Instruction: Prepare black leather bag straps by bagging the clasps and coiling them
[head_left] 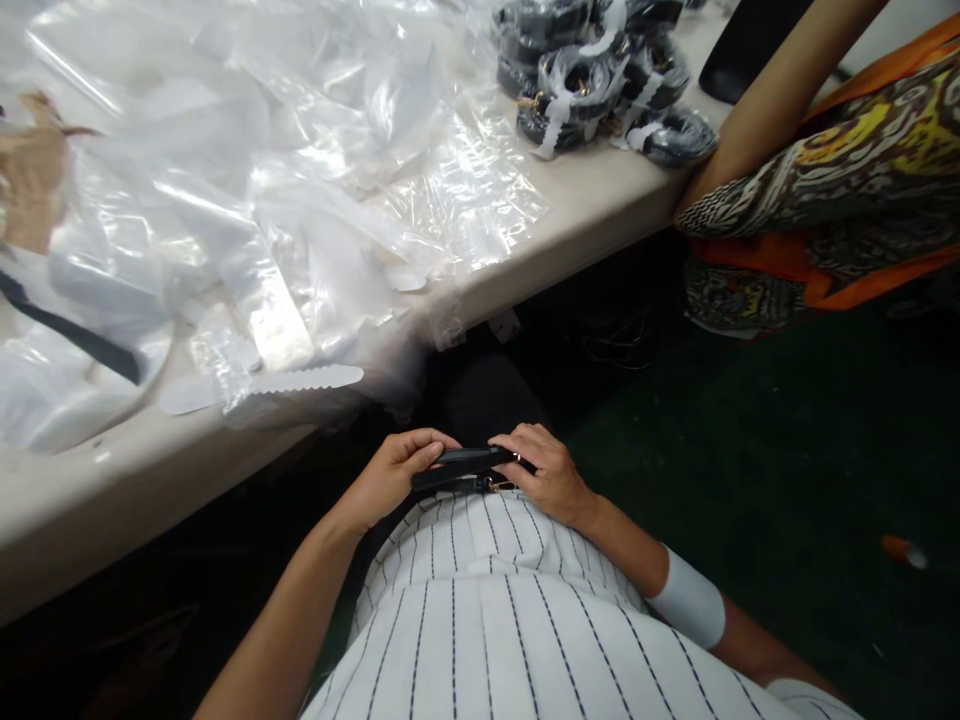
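Note:
A black strap [472,458] with gold-coloured metal clasps is stretched in front of my waist, folded into more than one layer. My left hand [401,465] pinches its left end between thumb and fingers. At the other end, my right hand [544,468] grips the strap close to a small metal fitting. One gold clasp [501,486] hangs just below, near my right fingers. Parts of the strap are hidden behind my fingers.
Clear plastic bags [300,150] cover much of the white table [600,190]. A white notched strip [300,380] lies at its edge. Wrapped coils of black straps [577,90] are stacked at the back. Another person's arm [787,90] rests at the right.

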